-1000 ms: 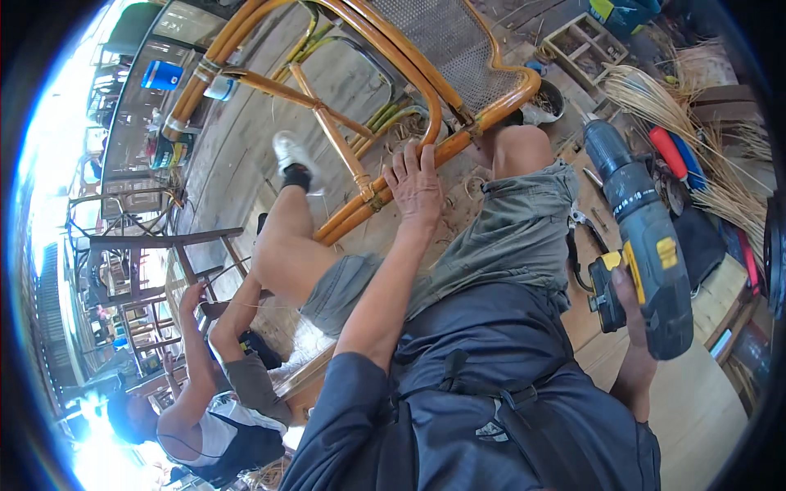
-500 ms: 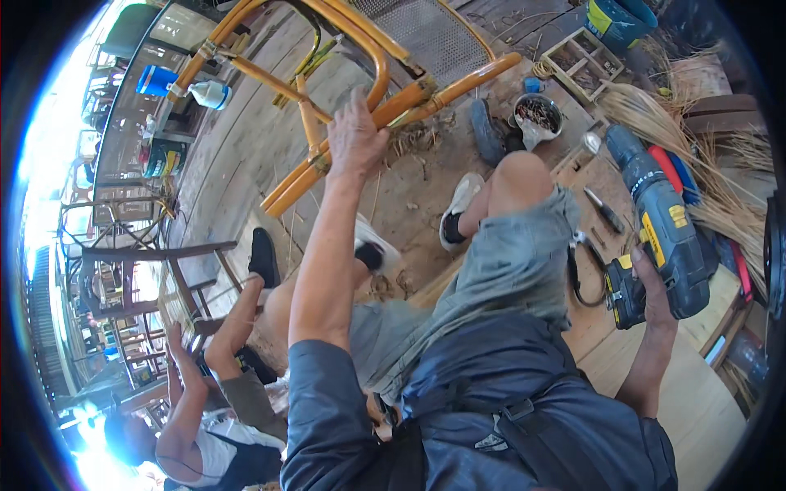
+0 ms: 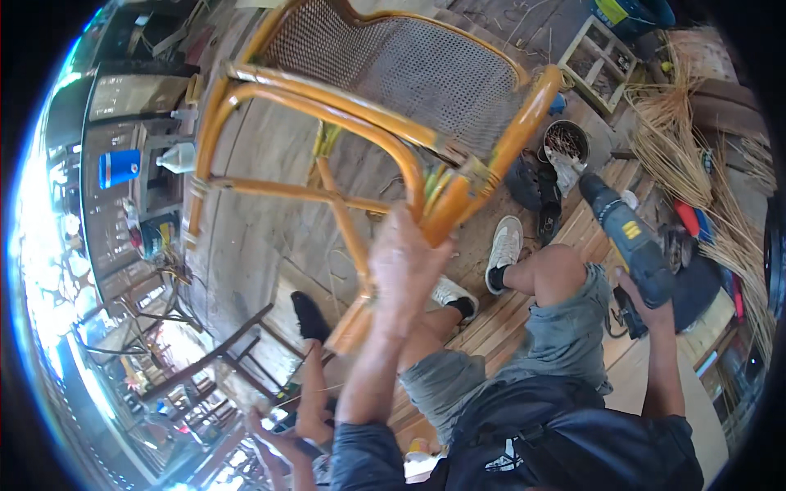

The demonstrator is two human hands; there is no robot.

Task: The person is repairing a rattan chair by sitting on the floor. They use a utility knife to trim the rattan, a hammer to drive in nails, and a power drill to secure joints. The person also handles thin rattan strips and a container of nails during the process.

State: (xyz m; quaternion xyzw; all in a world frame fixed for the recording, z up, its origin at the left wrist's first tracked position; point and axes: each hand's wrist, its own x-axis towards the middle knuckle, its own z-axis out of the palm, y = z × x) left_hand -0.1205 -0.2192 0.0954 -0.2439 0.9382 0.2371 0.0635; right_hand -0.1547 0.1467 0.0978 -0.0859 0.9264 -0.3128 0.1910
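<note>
My left hand (image 3: 403,266) is closed round a frame joint of a yellow-orange rattan chair (image 3: 327,114). The chair tilts in front of me, its woven cane panel (image 3: 434,78) toward the far side. In my right hand (image 3: 647,304) is a dark grey and yellow cordless drill (image 3: 626,233), gripped by its handle. The drill's nose points away and to the left, apart from the chair. Part of its handle is hidden by my fingers.
A metal bowl of small dark pieces (image 3: 565,143) stands beyond my knee, near a wooden divided box (image 3: 596,64). Cane strands (image 3: 679,155) lie at the right. A co-worker's hands (image 3: 278,442) show at lower left, near a dark chair frame (image 3: 213,360).
My left hand has drawn the rattan chair nearer and to the right, and more of its cane panel shows. The drill has turned and shifted slightly left in my right hand. My view has shifted.
</note>
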